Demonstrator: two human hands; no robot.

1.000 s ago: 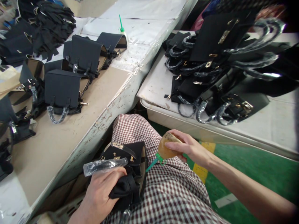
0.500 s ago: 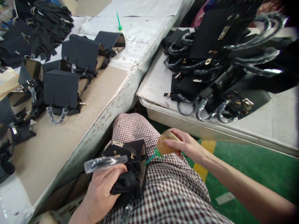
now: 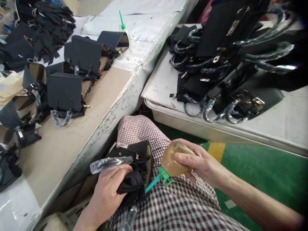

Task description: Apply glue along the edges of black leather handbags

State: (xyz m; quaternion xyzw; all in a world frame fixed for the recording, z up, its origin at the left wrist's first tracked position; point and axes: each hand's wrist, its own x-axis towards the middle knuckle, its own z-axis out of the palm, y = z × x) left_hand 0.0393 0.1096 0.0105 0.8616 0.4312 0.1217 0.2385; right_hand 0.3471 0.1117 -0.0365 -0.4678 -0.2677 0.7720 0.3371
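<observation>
In the head view, the two hands are working apart: the left hand (image 3: 106,189), at about seven o'clock, is clamping the gathered cloth of a black bag (image 3: 141,165), while the right hand (image 3: 194,160), near five o'clock, is wrapping its fingers and thumb around an amber squeeze bottle (image 3: 176,158). The bag is resting in the lap on checked cloth (image 3: 173,202), between six and seven o'clock, with its plastic-wrapped handle (image 3: 110,164) lying across the left knuckles. The green nozzle (image 3: 154,183) is pointing toward seven o'clock, its tip ending at the bag's right edge; whether it is touching is too small to tell. Doing this well is probably depending on a firm left grip that is opening the edge to the tip, a shallow nozzle angle, and gentle, even thumb pressure, since a hard squeeze would be risking drips on the outer panel or the checked cloth. The loose cloth and the wrapped handle are seeming best held clear of the tip. More bags (image 3: 64,91) are standing on the counter (image 3: 96,125) at ten o'clock.
</observation>
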